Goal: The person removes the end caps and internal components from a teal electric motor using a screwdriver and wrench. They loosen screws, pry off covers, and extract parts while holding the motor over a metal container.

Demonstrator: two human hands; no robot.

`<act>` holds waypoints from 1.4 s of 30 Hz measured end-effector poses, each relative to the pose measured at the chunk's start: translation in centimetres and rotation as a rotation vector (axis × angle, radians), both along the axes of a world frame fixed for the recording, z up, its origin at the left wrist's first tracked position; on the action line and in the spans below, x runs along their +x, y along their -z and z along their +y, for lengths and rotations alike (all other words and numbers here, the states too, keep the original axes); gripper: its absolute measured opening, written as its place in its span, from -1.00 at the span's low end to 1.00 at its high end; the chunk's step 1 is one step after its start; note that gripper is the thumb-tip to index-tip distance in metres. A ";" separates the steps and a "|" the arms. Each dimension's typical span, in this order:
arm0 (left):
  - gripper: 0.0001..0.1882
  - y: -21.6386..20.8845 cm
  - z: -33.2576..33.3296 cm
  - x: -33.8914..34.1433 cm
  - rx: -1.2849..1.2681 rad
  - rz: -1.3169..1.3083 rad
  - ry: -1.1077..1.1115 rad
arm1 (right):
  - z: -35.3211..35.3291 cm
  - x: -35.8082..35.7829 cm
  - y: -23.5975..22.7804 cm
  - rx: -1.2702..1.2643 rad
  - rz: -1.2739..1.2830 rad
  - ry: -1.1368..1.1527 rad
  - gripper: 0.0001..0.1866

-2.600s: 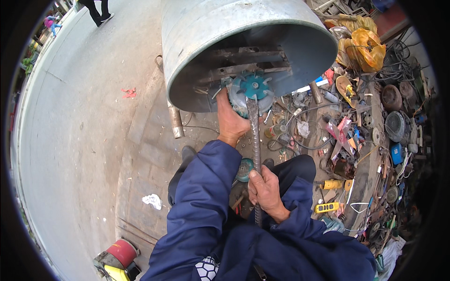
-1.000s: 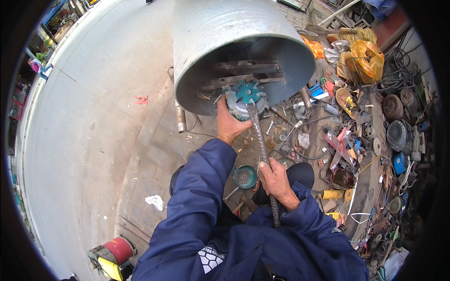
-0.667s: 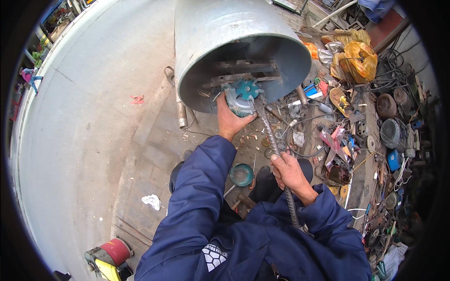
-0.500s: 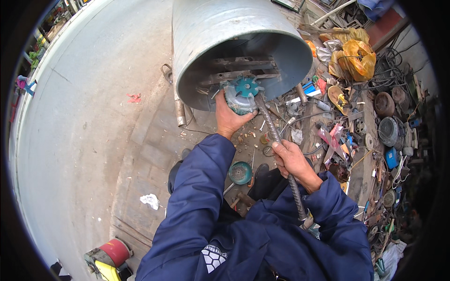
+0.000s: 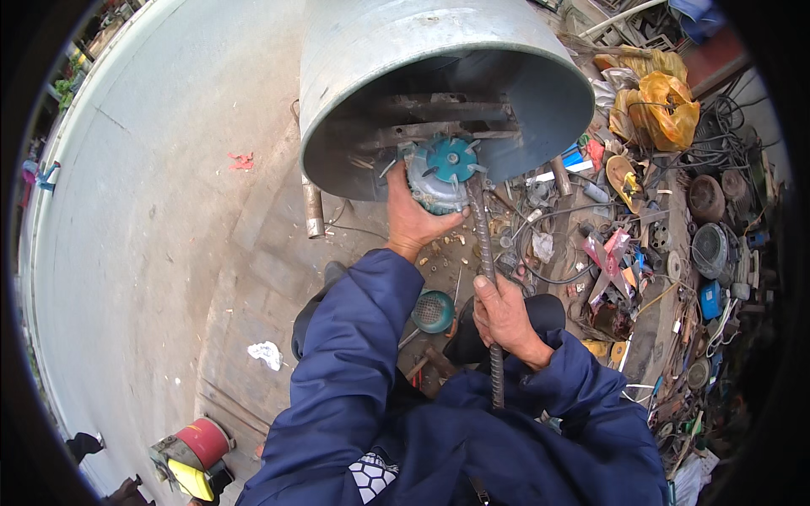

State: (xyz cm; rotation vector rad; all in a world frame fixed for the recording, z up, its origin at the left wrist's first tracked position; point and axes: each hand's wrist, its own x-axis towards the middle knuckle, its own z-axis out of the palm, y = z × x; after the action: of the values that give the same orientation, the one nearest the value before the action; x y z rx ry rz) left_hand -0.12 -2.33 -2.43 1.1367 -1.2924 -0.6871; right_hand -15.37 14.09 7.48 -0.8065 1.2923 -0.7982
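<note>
My left hand (image 5: 411, 212) grips the side of a small electric motor (image 5: 430, 184), its thumb along the near edge. A turquoise fan (image 5: 453, 158) with several blades sits on the motor's end. The motor is at the mouth of a large grey metal drum (image 5: 363, 67). My right hand (image 5: 508, 319) is wrapped around a ribbed steel bar (image 5: 481, 232). The bar stands steeply, its upper end against or just beside the motor's right edge; I cannot tell if they touch. A round green fan cover (image 5: 433, 311) lies on the ground below my hands.
Flat metal bars (image 5: 447, 131) lie inside the drum. A metal pipe (image 5: 312, 211) is at its left. On the right lie scrap parts, cables, a yellow plastic bag (image 5: 662, 110) and a blue box (image 5: 710, 299). A red and yellow machine (image 5: 202, 445) stands at lower left.
The steel bar has swung more upright, its lower end moving left. My right hand has shifted slightly left and down along with it. My left hand still holds the motor.
</note>
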 end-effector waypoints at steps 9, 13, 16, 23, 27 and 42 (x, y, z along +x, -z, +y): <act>0.32 0.0 -0.6 0.6 0.096 -0.007 0.083 | -4.3 1.8 1.7 -0.250 0.010 -0.014 -0.64; 0.27 0.8 -0.5 -0.2 -0.008 -0.024 0.057 | -0.6 -2.6 0.2 -0.121 -0.015 0.078 -0.59; 0.33 0.9 -0.3 -0.2 0.019 -0.025 0.070 | 1.6 -4.5 -1.5 -0.071 0.067 0.050 -0.62; 0.34 0.6 -0.2 -0.2 0.019 0.049 0.098 | 5.3 -6.8 -6.1 0.117 0.119 -0.067 -0.55; 0.31 0.2 0.1 -0.1 0.048 -0.010 0.067 | 4.4 -6.5 -7.1 0.145 0.211 -0.125 -0.55; 0.28 -0.6 0.1 -0.3 0.013 0.000 0.024 | -0.2 -3.9 -7.6 0.146 0.189 -0.135 -0.53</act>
State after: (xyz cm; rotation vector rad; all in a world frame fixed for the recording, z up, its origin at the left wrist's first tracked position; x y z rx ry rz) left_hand -0.39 -2.24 -1.78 1.1333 -1.3047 -0.7147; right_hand -19.30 13.92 15.08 -0.8570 1.4287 -0.5235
